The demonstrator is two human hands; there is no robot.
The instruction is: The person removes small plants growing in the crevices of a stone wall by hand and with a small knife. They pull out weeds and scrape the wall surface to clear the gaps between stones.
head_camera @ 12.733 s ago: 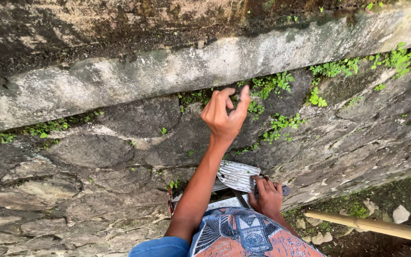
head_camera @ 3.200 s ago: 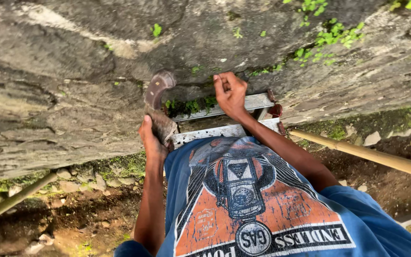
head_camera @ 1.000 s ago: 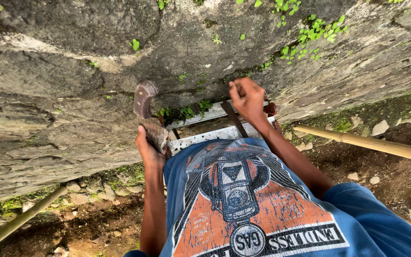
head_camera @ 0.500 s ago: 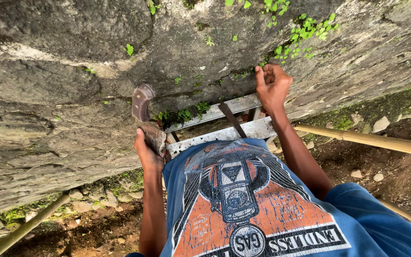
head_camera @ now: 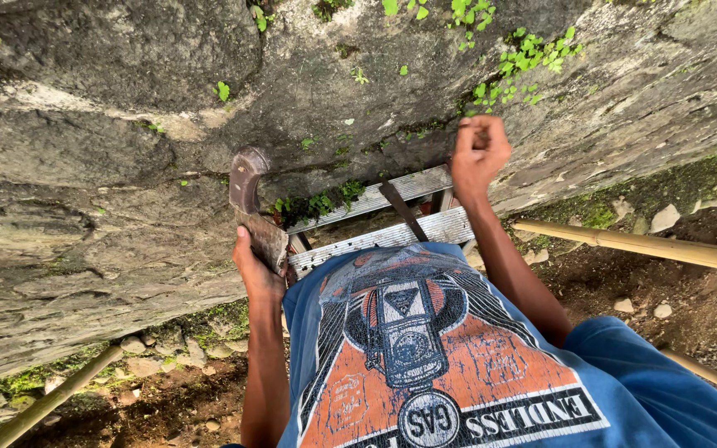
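The left hand (head_camera: 257,274), left of centre, wraps shut around a rusty curved blade (head_camera: 251,199) lying against the stone wall (head_camera: 85,158). The right hand (head_camera: 479,153), upper right, pinches closed at the rock above the metal ladder (head_camera: 392,236); what it holds cannot be told.

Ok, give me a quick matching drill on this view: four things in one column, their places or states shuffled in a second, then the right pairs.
Things:
1. left hand
2. right hand
3. metal ladder
4. bamboo pole

Places or states:
A. leans against the stone wall
B. grips a curved rusty blade
C. lies over the soil at the right
D. raised to the wall near the small green plants, fingers pinched

Pairs: 1-B, 2-D, 3-A, 4-C
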